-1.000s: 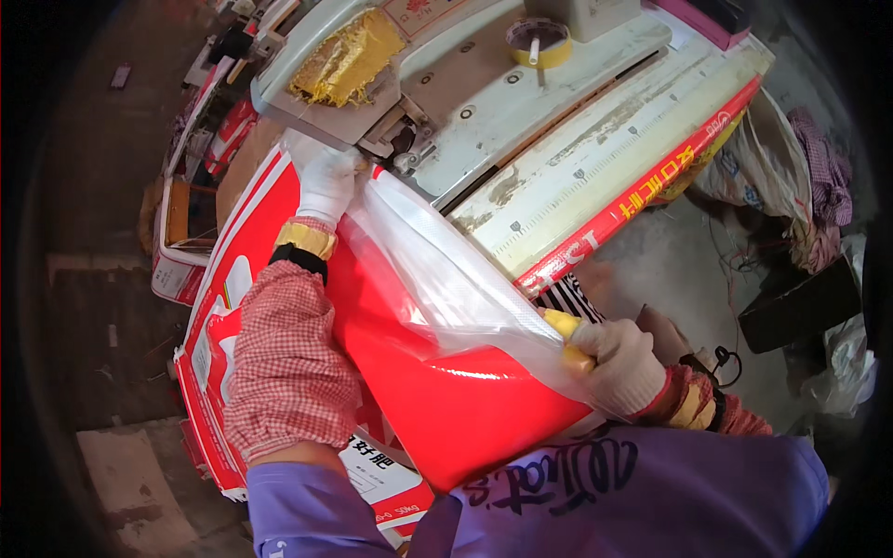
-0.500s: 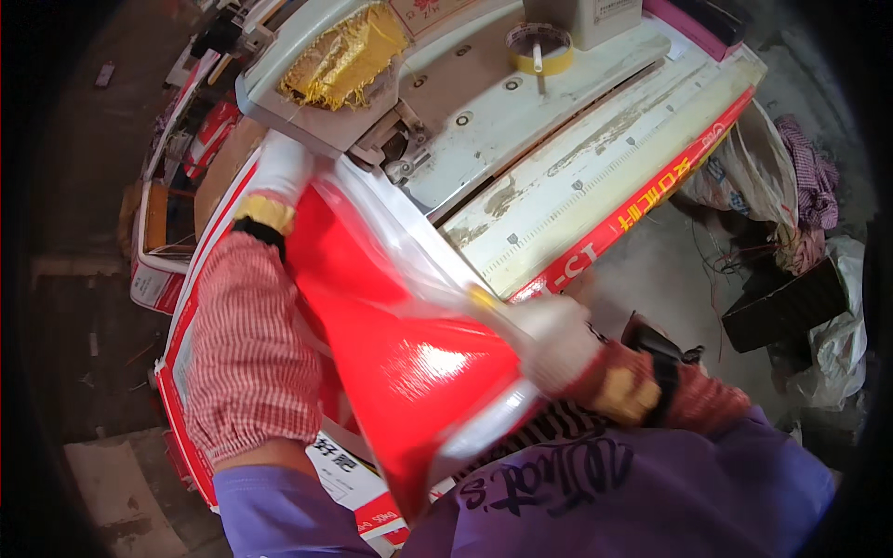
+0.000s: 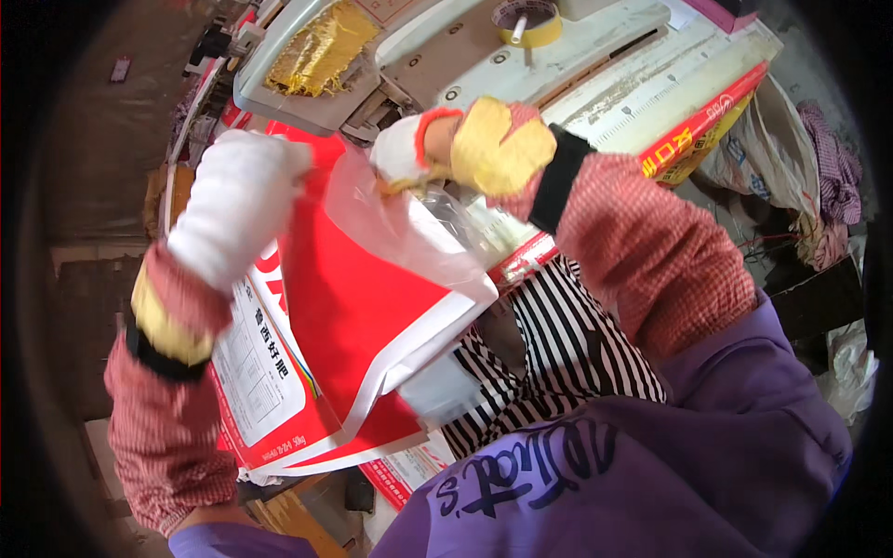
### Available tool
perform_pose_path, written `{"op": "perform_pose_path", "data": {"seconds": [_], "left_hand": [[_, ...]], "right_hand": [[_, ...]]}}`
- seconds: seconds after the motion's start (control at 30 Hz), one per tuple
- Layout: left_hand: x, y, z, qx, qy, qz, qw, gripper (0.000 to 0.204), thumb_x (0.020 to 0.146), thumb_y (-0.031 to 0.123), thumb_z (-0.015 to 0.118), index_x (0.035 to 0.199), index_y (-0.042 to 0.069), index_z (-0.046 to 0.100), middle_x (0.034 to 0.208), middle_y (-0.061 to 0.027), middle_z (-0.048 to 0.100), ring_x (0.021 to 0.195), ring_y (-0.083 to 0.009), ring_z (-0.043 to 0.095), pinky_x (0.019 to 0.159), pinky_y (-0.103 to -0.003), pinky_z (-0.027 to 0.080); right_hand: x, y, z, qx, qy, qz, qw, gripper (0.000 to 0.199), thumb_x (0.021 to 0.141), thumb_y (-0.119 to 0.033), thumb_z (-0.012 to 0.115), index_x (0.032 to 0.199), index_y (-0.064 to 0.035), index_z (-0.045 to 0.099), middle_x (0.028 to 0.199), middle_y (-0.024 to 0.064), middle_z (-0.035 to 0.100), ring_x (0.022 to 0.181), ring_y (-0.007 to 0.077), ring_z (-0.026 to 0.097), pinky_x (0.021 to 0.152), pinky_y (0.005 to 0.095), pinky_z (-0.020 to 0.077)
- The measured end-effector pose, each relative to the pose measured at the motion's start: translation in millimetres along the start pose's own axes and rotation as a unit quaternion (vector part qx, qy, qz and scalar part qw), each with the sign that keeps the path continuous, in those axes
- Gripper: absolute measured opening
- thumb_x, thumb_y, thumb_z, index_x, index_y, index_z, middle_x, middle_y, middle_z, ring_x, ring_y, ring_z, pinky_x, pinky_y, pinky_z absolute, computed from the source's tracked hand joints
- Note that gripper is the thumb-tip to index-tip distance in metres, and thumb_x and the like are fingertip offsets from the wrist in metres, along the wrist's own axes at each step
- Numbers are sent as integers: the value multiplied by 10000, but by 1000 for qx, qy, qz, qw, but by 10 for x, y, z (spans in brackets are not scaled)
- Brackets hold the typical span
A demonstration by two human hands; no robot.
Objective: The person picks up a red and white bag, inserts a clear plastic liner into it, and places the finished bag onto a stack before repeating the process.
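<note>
A large red and white printed bag (image 3: 358,288) lies slanted across my front, with a whitish see-through plastic liner (image 3: 372,209) along its right side. My left hand (image 3: 237,200), in a white glove, is closed at the bag's far left edge; its fingertips are partly hidden and blurred. Closed at the liner's far end is my right hand (image 3: 409,153), also in a white glove. Yellow cloth and black straps wrap both wrists over red checked sleeves. Beneath lies another red and white printed bag (image 3: 265,363).
Beyond my hands stands a pale machine bed (image 3: 465,56), with a yellow tape roll (image 3: 526,23) on top and a shiny golden woven cloth (image 3: 321,51) on its left part. A long pale ledge (image 3: 642,102) runs rightward. A plastic sack (image 3: 763,149) hangs at the right.
My right hand has moved from the near right up to the far middle. My left hand has come nearer and lower. The bag has turned, showing its white underside along the near edge.
</note>
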State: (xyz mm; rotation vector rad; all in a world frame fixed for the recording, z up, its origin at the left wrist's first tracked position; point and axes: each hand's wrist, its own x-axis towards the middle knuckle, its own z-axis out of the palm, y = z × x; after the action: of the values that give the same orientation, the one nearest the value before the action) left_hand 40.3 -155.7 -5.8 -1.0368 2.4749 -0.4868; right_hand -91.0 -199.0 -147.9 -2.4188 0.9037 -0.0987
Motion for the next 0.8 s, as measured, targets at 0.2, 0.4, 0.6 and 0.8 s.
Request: {"op": "perform_pose_path", "data": {"seconds": [0.2, 0.4, 0.6, 0.8], "left_hand": [[173, 1010, -482, -49, -44, 193, 979, 131, 692, 123, 630, 790, 47, 588, 738, -99, 578, 734, -291, 566, 721, -372, 438], [104, 807, -358, -424, -308, 94, 847, 187, 770, 150, 630, 903, 25, 586, 762, -36, 567, 737, -166, 575, 635, -319, 466], [-163, 615, -925, -135, -580, -55, 801, 501, 731, 520, 640, 873, 39, 658, 762, -129, 643, 702, -225, 620, 658, -339, 484], [-853, 1308, -856, 47, -404, 198, 892, 114, 649, 185, 602, 685, 90, 653, 633, -94, 606, 621, -241, 619, 528, -328, 487]], "right_hand": [[100, 310, 43, -117, -34, 29, 992, 378, 644, -377, 660, 934, -134, 660, 876, 67, 654, 781, 221, 612, 645, 391, 484], [-340, 81, 168, -139, 84, 150, 975, 367, 589, -321, 716, 923, -187, 648, 888, 61, 645, 835, 205, 615, 661, 381, 495], [-647, 264, 277, -141, 212, 70, 965, 204, 614, -222, 676, 796, -133, 646, 789, 103, 636, 714, 229, 613, 601, 386, 479], [-687, -70, 414, -143, 293, -9, 945, 117, 633, -156, 651, 732, -94, 643, 735, 130, 629, 649, 244, 616, 565, 373, 475]]}}
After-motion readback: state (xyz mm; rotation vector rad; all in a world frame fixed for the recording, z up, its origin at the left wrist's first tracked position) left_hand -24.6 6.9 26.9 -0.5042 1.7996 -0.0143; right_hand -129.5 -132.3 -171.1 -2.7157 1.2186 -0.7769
